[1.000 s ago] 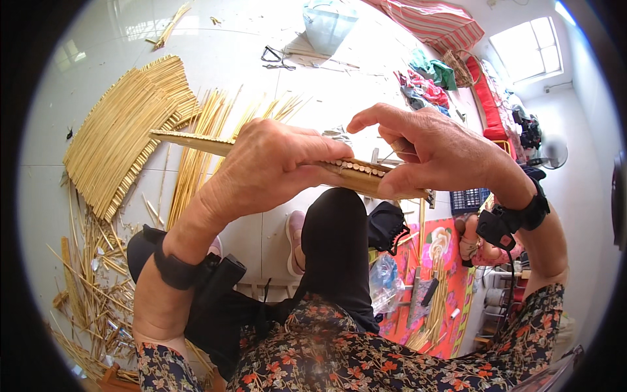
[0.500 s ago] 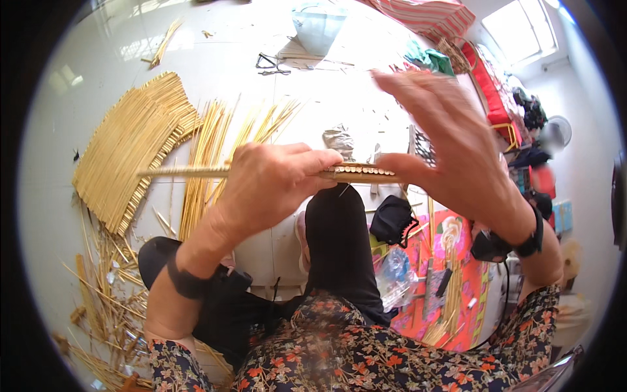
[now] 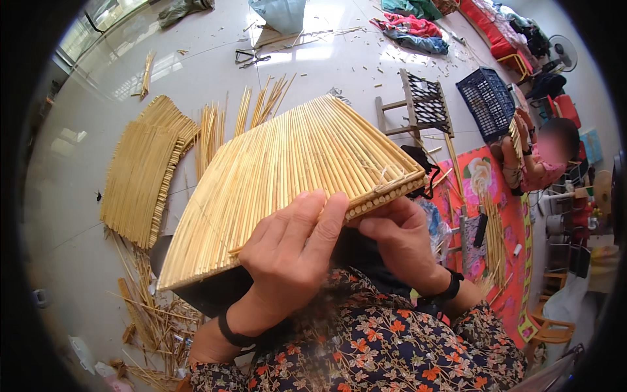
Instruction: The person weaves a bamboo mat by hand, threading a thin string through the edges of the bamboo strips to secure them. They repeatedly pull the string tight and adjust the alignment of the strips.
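Already bound along most of its width: straw panel (image 3: 287, 176), tilted at frame centre, twine knotted at its right corner. Left hand (image 3: 290, 251) clamped over the near edge, fingers flat on top; right hand (image 3: 401, 238) pinching the bound corner from below. Finished panels (image 3: 140, 173) stacked upper left; loose stalks (image 3: 147, 313) lower left, unused. Panel's underside hidden; right fingertips hard to make out.
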A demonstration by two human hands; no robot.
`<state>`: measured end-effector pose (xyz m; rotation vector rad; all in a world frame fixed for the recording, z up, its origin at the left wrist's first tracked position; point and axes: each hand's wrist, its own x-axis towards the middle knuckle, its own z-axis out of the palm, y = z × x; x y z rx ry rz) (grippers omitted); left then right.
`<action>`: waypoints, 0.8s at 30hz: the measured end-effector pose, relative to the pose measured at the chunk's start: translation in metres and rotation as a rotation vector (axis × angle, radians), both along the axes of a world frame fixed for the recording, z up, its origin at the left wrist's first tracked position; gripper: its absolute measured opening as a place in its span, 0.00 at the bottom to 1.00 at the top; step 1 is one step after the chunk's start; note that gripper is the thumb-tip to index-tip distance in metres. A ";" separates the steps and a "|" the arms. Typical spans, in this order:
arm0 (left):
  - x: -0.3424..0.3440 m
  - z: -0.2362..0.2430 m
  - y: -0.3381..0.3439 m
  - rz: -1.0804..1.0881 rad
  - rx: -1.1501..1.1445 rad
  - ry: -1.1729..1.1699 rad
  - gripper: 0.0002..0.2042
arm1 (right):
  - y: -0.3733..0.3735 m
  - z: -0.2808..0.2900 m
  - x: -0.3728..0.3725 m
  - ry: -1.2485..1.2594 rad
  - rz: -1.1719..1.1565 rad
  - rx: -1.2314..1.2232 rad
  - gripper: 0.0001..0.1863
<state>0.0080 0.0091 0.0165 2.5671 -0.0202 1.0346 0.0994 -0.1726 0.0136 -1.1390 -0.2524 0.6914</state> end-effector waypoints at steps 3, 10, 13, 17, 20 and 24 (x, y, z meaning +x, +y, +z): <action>-0.004 -0.001 -0.013 0.008 0.050 0.025 0.20 | -0.008 -0.012 -0.003 0.017 -0.028 0.097 0.18; -0.003 -0.008 -0.025 -0.008 0.082 0.036 0.18 | -0.023 -0.023 -0.002 -0.813 -0.126 -0.326 0.06; -0.002 -0.016 -0.032 -0.009 0.132 0.003 0.17 | -0.032 -0.024 -0.001 -0.896 -0.109 -0.394 0.07; -0.001 -0.015 -0.038 0.007 0.144 0.024 0.17 | -0.030 -0.034 -0.008 -0.382 -0.102 -0.107 0.10; -0.001 -0.014 -0.039 0.017 0.141 0.030 0.17 | -0.028 -0.031 -0.008 -0.279 -0.086 -0.057 0.12; 0.003 -0.014 -0.036 0.050 0.125 0.032 0.17 | -0.031 -0.053 -0.007 -0.545 -0.001 -0.228 0.08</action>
